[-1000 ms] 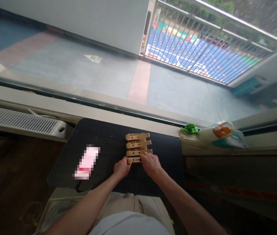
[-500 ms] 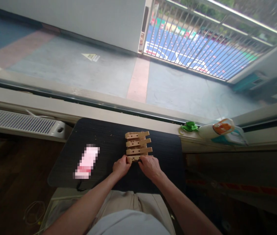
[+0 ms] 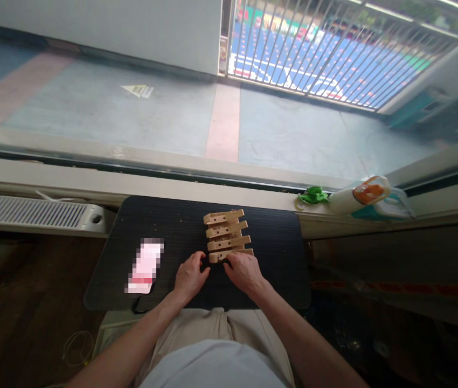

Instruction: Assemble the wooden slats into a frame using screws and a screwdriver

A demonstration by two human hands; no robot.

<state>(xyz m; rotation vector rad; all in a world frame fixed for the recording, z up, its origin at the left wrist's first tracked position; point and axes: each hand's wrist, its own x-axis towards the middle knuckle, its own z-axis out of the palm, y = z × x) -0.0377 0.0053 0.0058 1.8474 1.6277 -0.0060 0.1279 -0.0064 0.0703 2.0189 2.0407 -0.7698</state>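
A pale wooden piece (image 3: 227, 229) made of several parallel slats with small dark holes lies on the dark tabletop (image 3: 277, 237). Wood crumbs show between its slats. My left hand (image 3: 191, 276) is just left of the nearest slat, apart from it, with thumb and fingers spread and nothing visible between them. At the near edge, my right hand (image 3: 246, 271) is closed on the nearest slat, covering part of it. Whether its fingertips also pinch something small is hidden.
A pixelated pink phone-like object (image 3: 146, 267) with a dark cable lies on the table's left side. On the windowsill sit a green cloth (image 3: 314, 195) and a white bottle with an orange part (image 3: 344, 200). A white radiator (image 3: 30, 212) stands at left, below the window.
My left hand has let go of the slat's left end and moved left, its fingers parting. My right hand stays at the nearest slat. The wooden piece is slightly turned.
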